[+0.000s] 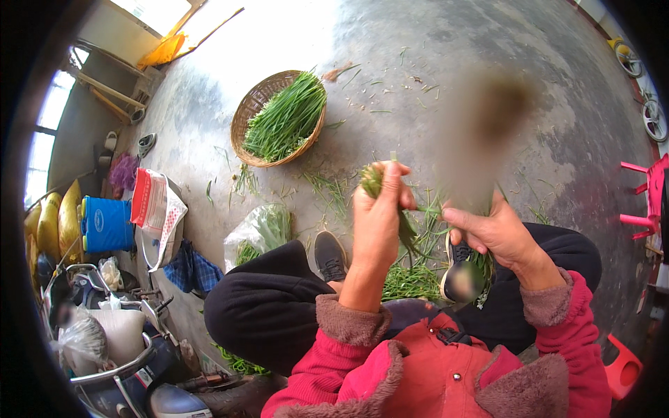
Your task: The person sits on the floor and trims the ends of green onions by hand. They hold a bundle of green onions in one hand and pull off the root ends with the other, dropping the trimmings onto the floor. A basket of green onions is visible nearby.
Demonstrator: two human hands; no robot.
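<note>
My left hand (380, 209) grips a small bunch of green chive stems (407, 236), whose pale ends (370, 182) stick out beside the thumb. My right hand (488, 230) holds a second bunch (484, 265) with white flower buds at its low end; a blurred patch hides what lies above this hand. Between thumb and fingers of the right hand, a thin green stem (429, 209) stretches across to the left hand. Below both hands, a heap of loose green stems (413, 282) lies on the floor between my shoes.
Ahead stands a wicker basket (241, 137) piled with chives (287, 117). A clear plastic bag (269, 222) of greens rests by my left knee. Trimmings litter the concrete floor (387, 68). At left are a blue container (107, 223), a shopping bag (164, 219) and a motorbike (133, 386); a pink stool (653, 198) stands right.
</note>
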